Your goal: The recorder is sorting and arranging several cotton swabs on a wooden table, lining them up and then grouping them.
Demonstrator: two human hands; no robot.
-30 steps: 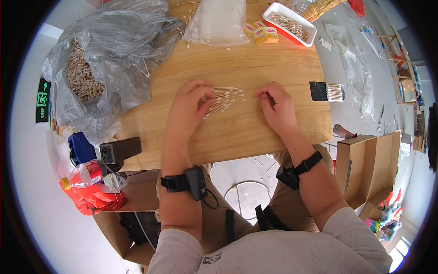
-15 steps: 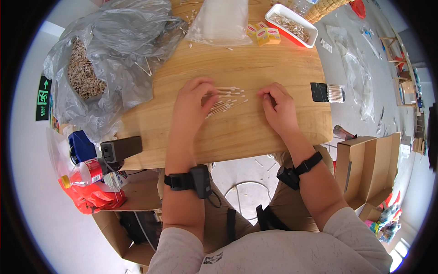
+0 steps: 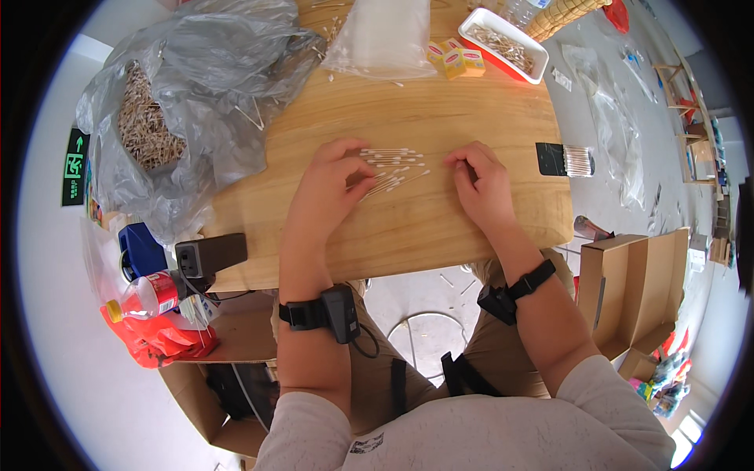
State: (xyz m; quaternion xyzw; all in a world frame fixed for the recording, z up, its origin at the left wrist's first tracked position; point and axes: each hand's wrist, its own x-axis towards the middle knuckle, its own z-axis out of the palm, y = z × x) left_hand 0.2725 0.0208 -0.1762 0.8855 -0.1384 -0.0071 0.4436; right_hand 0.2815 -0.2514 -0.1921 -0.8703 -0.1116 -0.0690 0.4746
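Several white-tipped cotton swabs [image 3: 397, 161] lie in a loose, slightly fanned group on the wooden table. At their left ends is my left hand [image 3: 334, 177], thumb and forefinger apart, with swab ends between them; it is not closed round them. My right hand [image 3: 483, 188] rests on the table to the right of the swabs, a short gap away. Its fingers are loosely curled, thumb and forefinger stand apart, and nothing shows between them; the inside of the palm is hidden. Each of my forearms wears a black strap with a device.
A grey plastic bag [image 3: 212, 71] full of swabs covers the table's far left. Toward the back are a clear bag [image 3: 377, 39], small yellow boxes [image 3: 463, 63] and a white tray [image 3: 542, 67] of swabs. A row of swabs [image 3: 579, 161] lies on a black piece at the right edge.
My left hand has shifted slightly left, and its thumb and forefinger have spread. More of the swabs' left ends shows. The right hand has hardly moved.
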